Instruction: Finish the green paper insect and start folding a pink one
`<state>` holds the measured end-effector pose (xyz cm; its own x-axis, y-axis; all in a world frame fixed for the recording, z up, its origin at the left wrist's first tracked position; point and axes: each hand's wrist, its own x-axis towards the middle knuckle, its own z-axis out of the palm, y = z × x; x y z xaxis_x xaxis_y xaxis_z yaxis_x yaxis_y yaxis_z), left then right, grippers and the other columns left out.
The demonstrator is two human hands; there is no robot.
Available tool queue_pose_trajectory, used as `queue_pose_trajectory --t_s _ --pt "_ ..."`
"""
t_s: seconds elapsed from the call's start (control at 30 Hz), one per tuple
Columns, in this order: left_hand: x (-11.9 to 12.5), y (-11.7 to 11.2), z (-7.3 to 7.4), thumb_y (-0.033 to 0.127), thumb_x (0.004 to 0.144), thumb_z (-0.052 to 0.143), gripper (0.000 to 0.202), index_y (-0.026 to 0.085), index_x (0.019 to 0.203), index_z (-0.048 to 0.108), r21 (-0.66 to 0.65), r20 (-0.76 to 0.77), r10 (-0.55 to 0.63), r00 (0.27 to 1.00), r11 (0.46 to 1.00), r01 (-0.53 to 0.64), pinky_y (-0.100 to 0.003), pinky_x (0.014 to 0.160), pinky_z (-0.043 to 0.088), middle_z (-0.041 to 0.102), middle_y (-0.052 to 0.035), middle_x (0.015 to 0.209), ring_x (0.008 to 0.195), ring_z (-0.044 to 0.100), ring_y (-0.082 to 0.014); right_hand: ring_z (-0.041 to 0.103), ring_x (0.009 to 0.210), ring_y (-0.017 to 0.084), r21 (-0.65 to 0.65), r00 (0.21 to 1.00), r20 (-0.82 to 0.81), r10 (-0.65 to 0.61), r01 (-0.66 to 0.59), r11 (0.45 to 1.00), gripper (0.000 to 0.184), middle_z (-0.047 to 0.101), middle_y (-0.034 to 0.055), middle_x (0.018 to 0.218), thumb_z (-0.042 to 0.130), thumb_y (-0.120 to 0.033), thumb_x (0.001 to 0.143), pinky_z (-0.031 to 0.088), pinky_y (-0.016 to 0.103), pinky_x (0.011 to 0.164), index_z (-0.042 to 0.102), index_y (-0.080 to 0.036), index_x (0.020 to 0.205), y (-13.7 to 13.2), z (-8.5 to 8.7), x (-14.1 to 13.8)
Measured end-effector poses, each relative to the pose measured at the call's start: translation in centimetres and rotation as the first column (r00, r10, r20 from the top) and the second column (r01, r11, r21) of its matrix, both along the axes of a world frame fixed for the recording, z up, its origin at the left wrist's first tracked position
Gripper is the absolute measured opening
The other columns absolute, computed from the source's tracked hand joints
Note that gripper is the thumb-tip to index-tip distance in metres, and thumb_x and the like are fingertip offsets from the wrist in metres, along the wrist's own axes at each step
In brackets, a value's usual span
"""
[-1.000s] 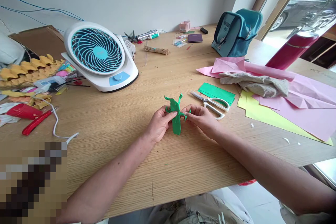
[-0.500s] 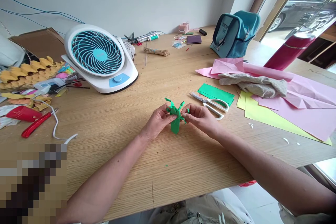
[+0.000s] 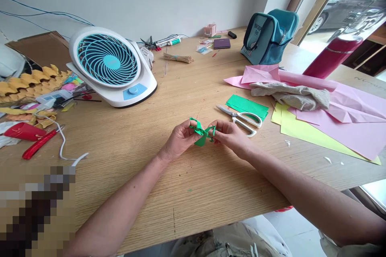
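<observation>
Between my two hands is a green cut-paper piece [image 3: 201,139] with a broad rounded end and several thin curled strips. My left hand [image 3: 180,138] pinches its left side between thumb and fingers. At its right side, my right hand [image 3: 227,135] has its fingertips closed on the thin strips. Just beyond my right hand lie white-handled scissors [image 3: 245,120], blades pointing left. Behind them rests a small stack of green paper rectangles [image 3: 247,105].
At the left stands a white and blue fan [image 3: 111,64], near a red cutter [image 3: 39,144] and clutter. To the right are yellow paper [image 3: 316,142], pink paper [image 3: 350,128], grey gloves [image 3: 295,95], a blue bag [image 3: 268,38] and a red flask [image 3: 333,56]. Bundled sticks [image 3: 177,58] lie behind.
The green paper piece has tilted in my hands, so its broad end looks shorter and the strips spread toward the right. My right hand has shifted slightly; the view has moved a little.
</observation>
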<state>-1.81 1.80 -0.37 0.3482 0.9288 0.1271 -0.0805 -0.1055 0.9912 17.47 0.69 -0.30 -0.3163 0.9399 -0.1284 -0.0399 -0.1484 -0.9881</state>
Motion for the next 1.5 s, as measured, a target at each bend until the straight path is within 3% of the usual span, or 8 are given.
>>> queue_pose_trajectory --t_s 0.27,0.5,0.67,0.8,1.0,1.13,1.3,1.5 --pt "-0.2 0.2 -0.1 0.034 0.072 0.085 0.025 0.019 0.077 0.066 0.056 0.059 -0.033 0.998 0.998 0.029 -0.027 0.078 0.050 0.068 -0.0023 0.091 0.087 0.063 -0.0156 0.056 0.068 0.012 0.148 0.997 -0.077 0.032 -0.021 0.989 0.021 0.063 0.0010 0.077 0.073 -0.035 0.079 0.046 0.029 0.066 0.063 -0.018 0.088 -0.1 0.3 0.1" --pt "-0.1 0.1 -0.4 0.037 0.066 0.088 0.031 0.019 0.075 0.064 -0.006 0.042 0.041 0.998 0.999 -0.040 -0.025 0.074 0.049 0.063 0.0017 0.078 0.075 0.058 -0.0122 0.056 0.068 0.013 0.222 0.996 -0.068 0.055 -0.039 0.974 0.024 0.063 0.0012 0.078 0.073 -0.039 0.081 0.046 0.029 0.064 0.061 -0.019 0.089 -0.1 0.1 0.0" --pt "-0.4 0.4 -0.8 0.038 0.066 0.088 0.034 0.020 0.076 0.062 -0.040 0.068 0.034 0.997 0.999 -0.031 -0.028 0.080 0.052 0.068 0.0006 0.087 0.083 0.062 -0.0146 0.060 0.076 0.015 0.354 0.999 -0.004 0.053 -0.048 0.934 0.016 0.066 0.0030 0.084 0.065 -0.035 0.088 0.048 0.031 0.070 0.063 -0.020 0.093 -0.2 0.0 0.2" --pt "-0.4 0.3 -0.8 0.036 0.069 0.087 0.033 0.018 0.079 0.061 -0.081 0.068 0.044 0.997 0.996 -0.038 -0.027 0.082 0.052 0.067 0.0015 0.083 0.083 0.063 -0.0135 0.059 0.074 0.015 0.420 0.988 0.145 -0.047 -0.018 0.907 0.015 0.065 0.0038 0.084 0.064 -0.034 0.089 0.047 0.030 0.068 0.065 -0.019 0.087 -0.3 -0.1 0.4" --pt "0.2 -0.4 -0.1 0.041 0.072 0.083 0.035 0.020 0.084 0.058 -0.196 0.105 0.012 0.994 0.981 0.009 -0.030 0.075 0.057 0.066 0.0022 0.079 0.077 0.069 -0.0159 0.055 0.065 0.012 0.272 0.999 0.018 0.052 -0.055 0.961 0.019 0.060 -0.0009 0.070 0.067 -0.037 0.086 0.044 0.028 0.061 0.061 -0.020 0.085 -0.2 0.1 0.3" --pt "0.3 -0.5 -0.1 0.038 0.075 0.082 0.033 0.021 0.087 0.057 -0.225 0.088 0.062 0.994 0.974 -0.041 -0.024 0.066 0.055 0.066 0.0032 0.079 0.073 0.067 -0.0133 0.059 0.070 0.012 0.185 0.985 -0.085 0.149 -0.131 0.974 0.025 0.063 -0.0004 0.078 0.076 -0.039 0.079 0.049 0.029 0.067 0.062 -0.020 0.088 0.1 -0.1 0.3" --pt "0.3 -0.4 -0.3 0.040 0.075 0.080 0.033 0.021 0.087 0.055 -0.240 0.077 0.086 0.993 0.969 -0.065 -0.020 0.057 0.051 0.066 0.0037 0.078 0.069 0.065 -0.0120 0.063 0.072 0.013 0.252 0.985 -0.089 0.145 -0.119 0.960 0.021 0.064 0.0000 0.079 0.074 -0.035 0.083 0.051 0.030 0.070 0.061 -0.021 0.091 0.0 -0.8 0.2" --pt "0.5 -0.6 -0.1 0.038 0.077 0.079 0.032 0.020 0.088 0.055 -0.216 0.107 0.069 0.992 0.975 -0.045 -0.021 0.063 0.053 0.064 0.0037 0.078 0.067 0.064 -0.0100 0.066 0.079 0.016 0.376 0.997 0.031 0.071 -0.078 0.924 0.015 0.070 0.0033 0.086 0.070 -0.032 0.087 0.052 0.033 0.076 0.065 -0.020 0.094 0.0 -1.2 0.6"
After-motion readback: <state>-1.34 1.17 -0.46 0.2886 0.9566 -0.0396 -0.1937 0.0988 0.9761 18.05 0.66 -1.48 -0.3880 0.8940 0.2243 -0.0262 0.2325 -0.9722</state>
